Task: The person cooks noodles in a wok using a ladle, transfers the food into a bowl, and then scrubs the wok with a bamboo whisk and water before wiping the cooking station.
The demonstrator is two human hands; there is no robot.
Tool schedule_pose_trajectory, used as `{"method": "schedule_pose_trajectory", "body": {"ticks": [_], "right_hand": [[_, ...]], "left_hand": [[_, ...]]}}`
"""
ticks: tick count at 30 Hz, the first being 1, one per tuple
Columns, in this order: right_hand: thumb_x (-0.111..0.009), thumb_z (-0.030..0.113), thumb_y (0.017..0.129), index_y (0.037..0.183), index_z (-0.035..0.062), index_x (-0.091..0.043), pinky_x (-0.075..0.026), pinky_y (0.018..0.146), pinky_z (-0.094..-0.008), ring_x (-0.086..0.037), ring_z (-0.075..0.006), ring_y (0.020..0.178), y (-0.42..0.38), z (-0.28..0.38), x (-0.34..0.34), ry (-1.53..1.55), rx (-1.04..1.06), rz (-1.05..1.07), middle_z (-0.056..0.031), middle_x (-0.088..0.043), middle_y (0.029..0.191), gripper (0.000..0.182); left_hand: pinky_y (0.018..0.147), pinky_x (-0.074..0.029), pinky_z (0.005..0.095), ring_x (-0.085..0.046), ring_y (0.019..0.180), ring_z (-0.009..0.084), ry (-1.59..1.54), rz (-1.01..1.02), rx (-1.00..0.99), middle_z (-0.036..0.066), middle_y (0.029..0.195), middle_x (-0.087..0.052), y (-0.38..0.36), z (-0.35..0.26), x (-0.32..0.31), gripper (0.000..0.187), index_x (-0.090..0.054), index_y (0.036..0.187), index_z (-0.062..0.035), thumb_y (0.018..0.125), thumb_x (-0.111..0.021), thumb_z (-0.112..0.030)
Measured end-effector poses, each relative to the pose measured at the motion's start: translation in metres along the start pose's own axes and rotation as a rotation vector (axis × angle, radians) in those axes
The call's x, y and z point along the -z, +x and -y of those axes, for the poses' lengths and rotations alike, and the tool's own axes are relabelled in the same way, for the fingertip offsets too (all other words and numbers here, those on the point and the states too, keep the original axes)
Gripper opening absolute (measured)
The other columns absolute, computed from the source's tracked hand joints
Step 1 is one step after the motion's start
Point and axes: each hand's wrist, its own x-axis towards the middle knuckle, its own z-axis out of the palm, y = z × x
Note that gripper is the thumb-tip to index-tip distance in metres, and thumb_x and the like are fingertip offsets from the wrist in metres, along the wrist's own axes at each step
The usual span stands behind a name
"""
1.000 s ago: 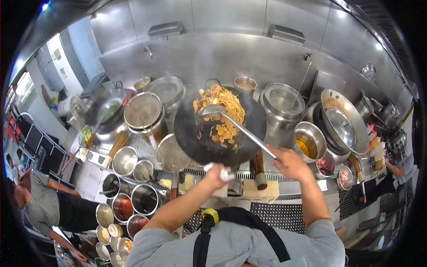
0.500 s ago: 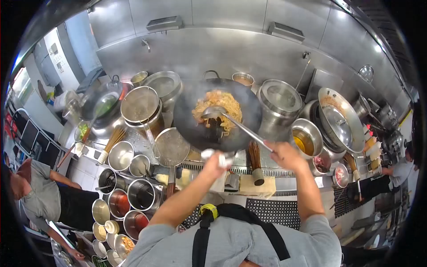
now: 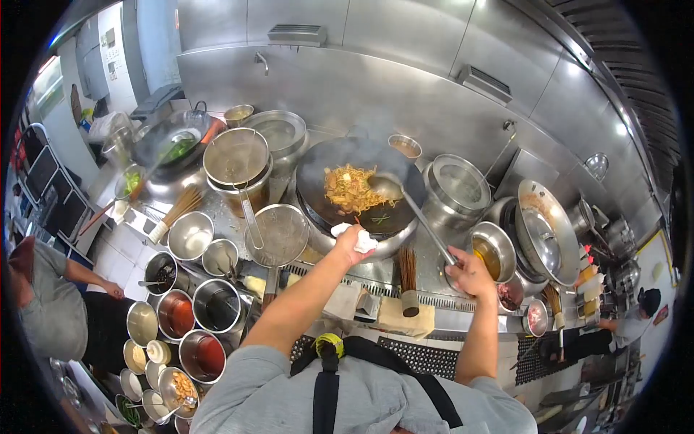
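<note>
A big dark wok (image 3: 323,158) sits on the burner, with browned noodles (image 3: 350,189) piled in its middle and faint smoke above. My left hand (image 3: 348,244) is closed around a folded white cloth (image 3: 363,241) at the wok's near rim; any handle under the cloth is hidden. In my right hand (image 3: 471,273) is the long handle of a metal ladle (image 3: 426,224). The ladle's bowl rests at the right side of the noodles, inside the wok. A few green strips (image 3: 381,218) lie low in the wok, apart from the pile.
Left of the wok are a round strainer (image 3: 275,235) and several sauce pots (image 3: 217,305). To the right stand a lidded pot (image 3: 460,184) and a bowl of oil (image 3: 499,246). A bamboo brush (image 3: 409,282) lies in front. Co-workers stand at far left (image 3: 54,304) and right (image 3: 636,322).
The ladle has moved from over the noodles to their right side, and my right hand is lower. The noodles look gathered and browner. The whole view has tilted a little.
</note>
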Motion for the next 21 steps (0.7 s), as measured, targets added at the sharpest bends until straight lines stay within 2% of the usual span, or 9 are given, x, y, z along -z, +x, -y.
{"method": "schedule_pose_trajectory", "body": {"ticks": [4,6,9,12,14,15,17,20,21], "right_hand": [[-0.056,0.007,0.081,0.132,0.0069,-0.042,-0.037,0.037,-0.0261,-0.046,-0.0099,0.040,0.063,-0.013,-0.052,0.419,-0.064,-0.248,-0.0037,-0.052,0.059,0.052],[-0.055,0.006,0.083,0.134,0.0013,-0.035,-0.038,0.036,-0.0246,-0.047,-0.0092,0.042,0.088,0.014,-0.069,0.487,-0.090,-0.230,-0.0029,-0.052,0.060,0.056],[-0.056,0.007,0.082,0.136,0.0015,-0.033,-0.038,0.036,-0.0245,-0.047,-0.0103,0.041,0.130,0.036,-0.098,0.550,-0.140,-0.215,-0.0033,-0.052,0.058,0.059],[-0.055,0.011,0.083,0.131,0.0078,-0.043,-0.037,0.035,-0.0262,-0.047,-0.0107,0.040,0.137,0.048,-0.107,0.636,-0.119,-0.097,-0.0042,-0.053,0.059,0.049],[-0.058,0.012,0.081,0.129,0.0079,-0.045,-0.043,0.042,-0.0288,-0.052,-0.0138,0.046,0.112,0.060,-0.094,0.272,-0.055,0.091,-0.0082,-0.056,0.063,0.050],[-0.059,0.012,0.080,0.129,0.0081,-0.045,-0.047,0.052,-0.0316,-0.057,-0.0178,0.054,0.107,0.041,-0.091,-0.012,0.193,0.032,-0.0118,-0.057,0.064,0.052],[-0.059,0.012,0.079,0.129,0.0091,-0.045,-0.048,0.059,-0.0335,-0.059,-0.0207,0.059,0.091,0.011,-0.063,-0.568,0.508,-0.117,-0.0134,-0.057,0.065,0.053],[-0.058,0.010,0.079,0.130,0.0079,-0.044,-0.047,0.054,-0.0329,-0.058,-0.0196,0.055,0.069,0.008,-0.024,-0.629,0.690,-0.160,-0.0127,-0.056,0.065,0.053],[-0.058,0.009,0.080,0.130,0.0069,-0.044,-0.046,0.052,-0.0323,-0.056,-0.0183,0.052,0.064,0.009,-0.023,-0.415,0.430,-0.133,-0.0120,-0.056,0.065,0.052]], "left_hand": [[0.070,-0.049,0.0442,-0.057,0.085,0.0272,-0.020,-0.031,-0.006,0.007,0.090,-0.058,0.017,0.001,-0.002,0.014,-0.052,0.091,-0.0129,0.081,-0.051,-0.023],[0.071,-0.049,0.0446,-0.057,0.085,0.0269,-0.012,-0.037,0.009,0.007,0.090,-0.057,0.019,0.002,-0.003,0.015,-0.052,0.092,-0.0129,0.081,-0.051,-0.023],[0.072,-0.049,0.0450,-0.057,0.085,0.0269,0.011,0.002,0.031,0.008,0.089,-0.057,0.020,0.002,0.000,0.016,-0.052,0.093,-0.0120,0.080,-0.052,-0.021],[0.072,-0.048,0.0451,-0.057,0.084,0.0275,-0.012,0.027,0.054,0.010,0.088,-0.057,0.013,-0.001,0.000,0.016,-0.053,0.093,-0.0107,0.080,-0.052,-0.020],[0.074,-0.048,0.0453,-0.057,0.084,0.0282,-0.014,0.000,0.042,0.010,0.089,-0.057,0.011,-0.001,-0.001,0.017,-0.053,0.094,-0.0096,0.080,-0.052,-0.020],[0.074,-0.049,0.0457,-0.057,0.084,0.0283,-0.021,0.002,0.040,0.010,0.089,-0.057,0.010,-0.002,-0.002,0.017,-0.053,0.094,-0.0097,0.080,-0.052,-0.020],[0.074,-0.049,0.0461,-0.057,0.085,0.0283,-0.034,0.006,0.037,0.010,0.090,-0.057,0.009,-0.002,-0.002,0.018,-0.053,0.095,-0.0097,0.080,-0.052,-0.020],[0.068,-0.049,0.0462,-0.058,0.081,0.0285,-0.006,0.002,0.031,0.010,0.089,-0.057,0.013,-0.003,0.001,0.021,-0.051,0.097,-0.0104,0.080,-0.053,-0.022],[0.068,-0.049,0.0462,-0.058,0.081,0.0285,-0.007,-0.006,0.029,0.009,0.089,-0.057,0.015,-0.002,0.002,0.021,-0.051,0.097,-0.0106,0.079,-0.053,-0.022]]}}
